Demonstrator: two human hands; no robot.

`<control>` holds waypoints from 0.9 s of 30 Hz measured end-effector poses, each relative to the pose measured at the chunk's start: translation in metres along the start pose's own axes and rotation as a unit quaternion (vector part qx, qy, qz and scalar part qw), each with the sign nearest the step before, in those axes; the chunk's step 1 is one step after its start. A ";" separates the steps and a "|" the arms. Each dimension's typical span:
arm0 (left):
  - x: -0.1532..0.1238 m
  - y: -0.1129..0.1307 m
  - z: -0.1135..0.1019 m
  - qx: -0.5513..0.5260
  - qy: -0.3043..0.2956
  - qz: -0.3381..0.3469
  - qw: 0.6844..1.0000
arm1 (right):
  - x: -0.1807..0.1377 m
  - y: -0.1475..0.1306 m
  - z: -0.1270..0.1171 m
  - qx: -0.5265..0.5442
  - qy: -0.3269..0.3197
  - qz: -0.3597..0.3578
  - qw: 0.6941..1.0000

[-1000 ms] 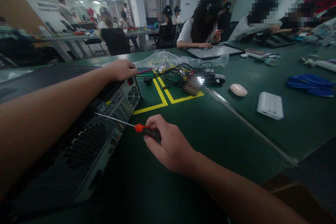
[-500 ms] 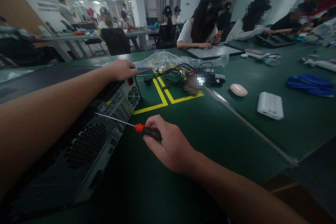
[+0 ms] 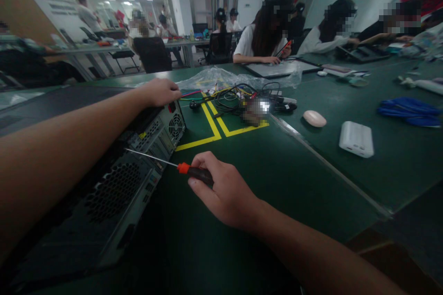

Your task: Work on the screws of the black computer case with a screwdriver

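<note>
A desktop computer case (image 3: pixel 104 235) lies on the left of the green table (image 3: pixel 294 179), its back panel with a honeycomb vent and a small fan grille turned toward the right. My left hand (image 3: pixel 161 92) is curled over the far top corner of this case, gripping it, with some of its fingers hidden. In my right hand (image 3: pixel 226 189) is a screwdriver (image 3: pixel 199 174) with a black and orange handle, fingers and thumb wrapped round it. The long shaft points left, and its tip meets the upper edge of the back panel; what it touches there is too dark to make out.
A tangle of cables (image 3: pixel 238 97) and clear plastic wrap (image 3: pixel 214 74) lie beyond the case. To the right are a pink oval object (image 3: pixel 314 118), a white block-like device (image 3: pixel 356 138) and a blue bundle (image 3: pixel 408 111). Co-workers sit across the table.
</note>
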State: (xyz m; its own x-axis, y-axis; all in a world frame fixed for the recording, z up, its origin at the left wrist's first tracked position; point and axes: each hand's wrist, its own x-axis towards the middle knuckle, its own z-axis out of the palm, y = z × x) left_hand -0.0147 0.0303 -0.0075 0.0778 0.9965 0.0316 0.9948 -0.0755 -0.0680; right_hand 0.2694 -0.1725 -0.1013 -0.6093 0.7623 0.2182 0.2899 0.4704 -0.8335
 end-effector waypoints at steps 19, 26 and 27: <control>0.000 -0.001 0.000 0.010 -0.002 -0.004 1.000 | 0.000 -0.001 -0.001 0.002 0.023 -0.005 1.000; 0.001 -0.001 0.001 0.010 0.002 -0.001 1.000 | 0.001 0.000 0.001 -0.011 0.027 0.002 1.000; 0.001 -0.001 0.001 0.009 0.002 -0.003 1.000 | 0.002 0.000 0.001 -0.010 0.024 0.004 1.000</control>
State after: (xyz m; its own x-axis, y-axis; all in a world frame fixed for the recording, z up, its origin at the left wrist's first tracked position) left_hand -0.0154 0.0314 -0.0085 0.0717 0.9968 0.0358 0.9939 -0.0684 -0.0865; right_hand 0.2679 -0.1717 -0.1012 -0.5712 0.7862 0.2360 0.3094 0.4725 -0.8253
